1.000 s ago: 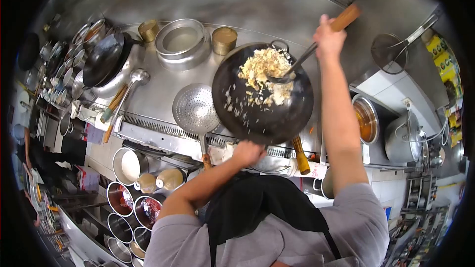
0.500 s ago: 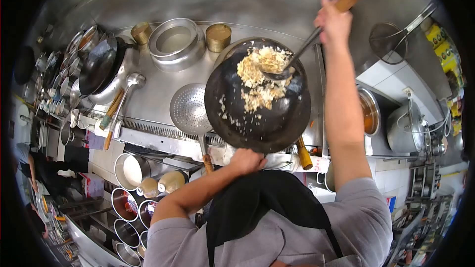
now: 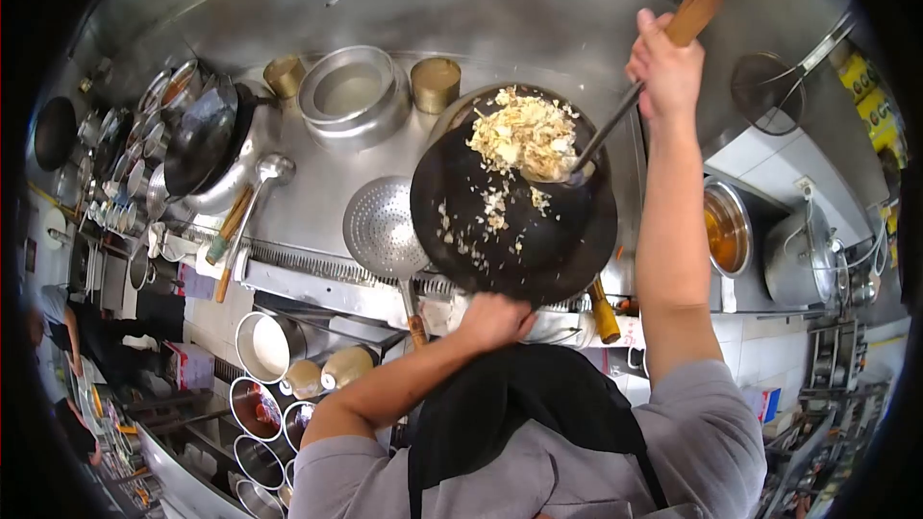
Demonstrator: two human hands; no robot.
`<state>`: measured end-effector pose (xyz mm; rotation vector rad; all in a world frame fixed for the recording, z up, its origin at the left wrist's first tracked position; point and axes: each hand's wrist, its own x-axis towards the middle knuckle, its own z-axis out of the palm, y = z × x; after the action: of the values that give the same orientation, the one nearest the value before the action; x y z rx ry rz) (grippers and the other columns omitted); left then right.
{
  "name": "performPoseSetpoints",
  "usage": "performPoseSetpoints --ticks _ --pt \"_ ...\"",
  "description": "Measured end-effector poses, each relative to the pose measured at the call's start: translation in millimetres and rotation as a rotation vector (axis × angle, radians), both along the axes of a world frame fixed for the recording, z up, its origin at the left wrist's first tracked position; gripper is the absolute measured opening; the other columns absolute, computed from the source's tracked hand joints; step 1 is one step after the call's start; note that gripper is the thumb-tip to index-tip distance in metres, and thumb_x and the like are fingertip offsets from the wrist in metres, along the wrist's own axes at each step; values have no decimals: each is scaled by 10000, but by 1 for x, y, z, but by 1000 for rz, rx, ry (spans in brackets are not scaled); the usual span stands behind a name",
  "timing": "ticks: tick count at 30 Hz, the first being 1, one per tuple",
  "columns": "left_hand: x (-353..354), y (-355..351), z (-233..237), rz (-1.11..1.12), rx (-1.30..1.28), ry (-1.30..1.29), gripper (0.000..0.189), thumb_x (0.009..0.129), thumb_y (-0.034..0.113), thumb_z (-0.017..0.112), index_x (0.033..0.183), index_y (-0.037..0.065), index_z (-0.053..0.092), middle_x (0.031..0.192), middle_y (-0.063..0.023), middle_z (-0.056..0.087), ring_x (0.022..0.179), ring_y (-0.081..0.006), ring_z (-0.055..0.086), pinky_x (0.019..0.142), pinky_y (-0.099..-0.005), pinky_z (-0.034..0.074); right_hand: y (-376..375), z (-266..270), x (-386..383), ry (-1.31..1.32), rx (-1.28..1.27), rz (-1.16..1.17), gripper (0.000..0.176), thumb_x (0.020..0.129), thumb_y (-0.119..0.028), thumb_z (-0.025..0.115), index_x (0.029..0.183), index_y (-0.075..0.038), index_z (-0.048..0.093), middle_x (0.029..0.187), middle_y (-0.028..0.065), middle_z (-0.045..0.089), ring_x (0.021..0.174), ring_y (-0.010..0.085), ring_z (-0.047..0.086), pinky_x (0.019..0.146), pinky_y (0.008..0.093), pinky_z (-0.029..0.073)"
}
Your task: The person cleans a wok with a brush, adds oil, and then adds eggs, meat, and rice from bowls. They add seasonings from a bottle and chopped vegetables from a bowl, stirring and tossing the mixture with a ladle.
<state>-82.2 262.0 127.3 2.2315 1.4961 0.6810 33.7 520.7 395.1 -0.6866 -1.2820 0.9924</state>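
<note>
Rice [image 3: 524,130], pale yellow and clumpy, is piled toward the far side of a big round black metal wok [image 3: 553,250], right hand [image 3: 670,75] wrapped around a wooden-handled metal ladle [image 3: 608,129] reaching into the wok, left hand [image 3: 496,321] clenched on the wok's near edge.

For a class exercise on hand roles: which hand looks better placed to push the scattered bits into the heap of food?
Probably the right hand: it grips the ladle, whose lower end is in the wok at the heap of food. The left hand is curled at the wok's near rim.
</note>
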Motion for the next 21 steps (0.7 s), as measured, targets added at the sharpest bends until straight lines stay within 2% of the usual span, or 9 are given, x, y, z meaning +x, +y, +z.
performPoseSetpoints --ticks 2,4,6,9,12,16,18,20,21 --pt "5 45 20 120 -41 23 308 872 366 601 701 126 693 662 -147 666 626 -327 677 597 -481 538 3 -19 -8 -37 -25 47 238 907 -160 694 793 -97 495 561 -19 426 436 84 389 402 251 307" --pt "7 89 -2 158 -13 21 338 884 359 571 674 117 676 668 -145 670 632 -320 677 599 -488 527 23 -79 -34 -268 -62 -221 261 906 -177 696 781 -101 480 570 -17 447 437 79 405 408 241 310" --pt "9 88 -45 125 -24 54 336 901 361 561 689 130 684 663 -148 667 613 -327 667 589 -486 524 38 -129 -49 -184 -135 -35 304 898 -195 707 751 -103 457 579 -25 461 449 71 416 414 234 311" --pt "22 39 -52 53 -176 89 287 877 381 581 759 162 723 691 -141 682 664 -341 682 644 -480 547 31 -78 -45 -281 55 223 351 904 -224 704 723 -109 427 580 -31 448 456 64 405 416 236 309" --pt "31 24 -23 62 -35 -45 283 847 379 631 734 134 718 688 -139 681 649 -349 677 644 -488 548 6 -21 -50 -469 201 427 383 923 -253 683 702 -116 402 576 -30 429 465 57 394 418 238 308" --pt "24 115 -21 203 -113 13 357 874 402 593 702 111 709 699 -145 683 696 -345 681 644 -481 546 41 -56 -77 -739 -2 684 387 918 -317 682 703 -81 464 564 -28 433 501 77 437 449 273 347" --pt "20 126 -48 164 -159 2 356 880 409 590 743 106 717 745 -152 696 746 -346 682 715 -480 538 34 -46 -61 -701 66 671 376 909 -331 693 739 -84 467 572 -21 448 500 82 442 446 271 355" --pt "24 134 -56 189 -162 11 348 882 405 590 753 108 718 755 -154 697 749 -349 679 737 -474 529 21 -46 -31 -450 198 409 367 911 -327 693 754 -85 466 580 -12 467 497 89 453 448 274 365" --pt "26 139 -58 200 -176 20 340 884 400 590 762 110 719 765 -157 699 753 -352 676 759 -467 519 27 -70 -33 -361 77 289 364 912 -316 688 739 -84 466 579 -8 473 503 91 464 460 274 372"
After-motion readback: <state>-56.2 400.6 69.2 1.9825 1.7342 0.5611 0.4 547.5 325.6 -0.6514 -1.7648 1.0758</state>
